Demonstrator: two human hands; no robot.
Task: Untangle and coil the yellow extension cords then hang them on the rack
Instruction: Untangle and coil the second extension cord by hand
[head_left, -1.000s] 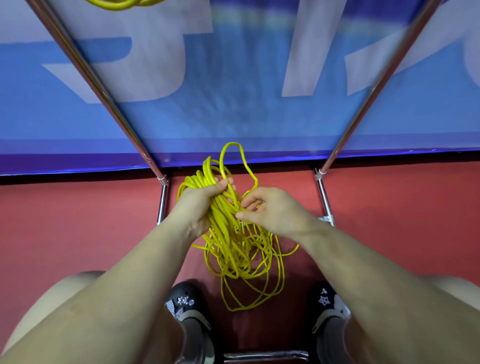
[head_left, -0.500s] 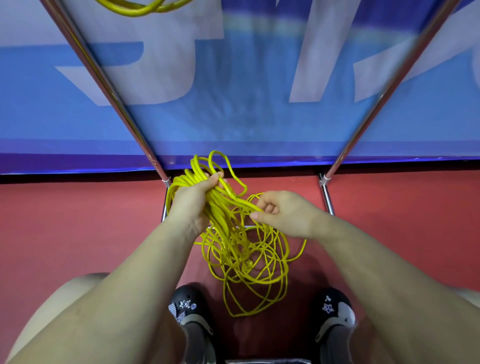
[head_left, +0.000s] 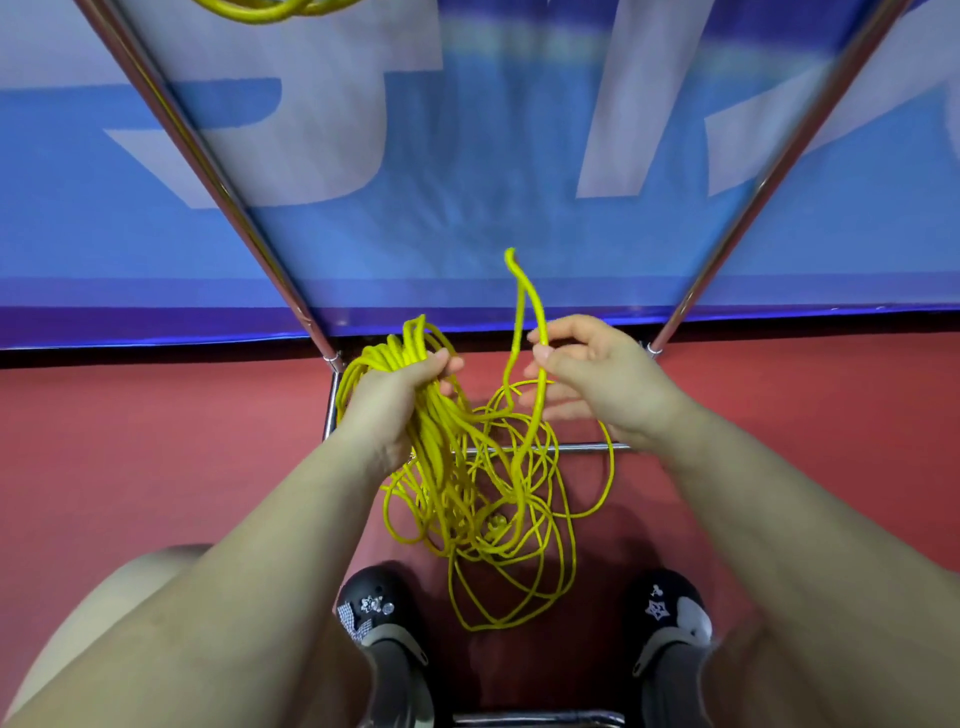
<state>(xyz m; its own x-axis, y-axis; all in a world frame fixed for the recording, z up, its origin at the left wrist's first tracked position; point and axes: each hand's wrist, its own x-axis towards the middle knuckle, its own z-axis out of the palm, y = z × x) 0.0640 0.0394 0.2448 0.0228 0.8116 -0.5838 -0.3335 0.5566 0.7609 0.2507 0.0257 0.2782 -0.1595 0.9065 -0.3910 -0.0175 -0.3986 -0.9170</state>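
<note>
Chrome rack poles slant over a blue banner with large pale lettering, cropped and unreadable. Left hand clenches a bundle of tangled yellow cord; right hand pinches one raised loop. Cord dangles above red floor, between black shoes. Another coil hangs at the top.

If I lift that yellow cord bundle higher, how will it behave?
Probably floppy: the yellow cord droops in loose loops below the left hand. Likely to snag, since strands cross. The strand pinched by the right hand bends over, so it has little stiffness.
</note>
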